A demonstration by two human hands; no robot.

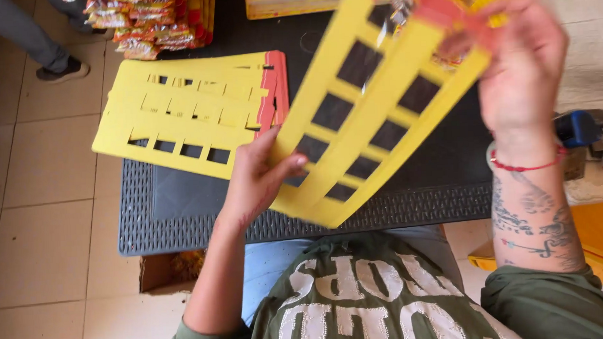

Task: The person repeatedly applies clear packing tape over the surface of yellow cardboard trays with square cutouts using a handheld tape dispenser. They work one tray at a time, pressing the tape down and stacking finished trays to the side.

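I hold a yellow die-cut cardboard sheet [373,112] with rows of rectangular cut-outs and a red-orange top edge, tilted above a dark grey plastic tabletop [181,215]. My left hand [258,178] pinches its lower left edge. My right hand [520,65] grips its upper right end. A stack of like yellow sheets [190,113] lies flat on the tabletop to the left.
Packets of snacks [146,24] are piled at the back left. A blue and white tool [588,136] rests at the right on a pale mat. Another person's leg and shoe [56,65] stand on the tiled floor at the top left. A yellow box [294,0] sits behind.
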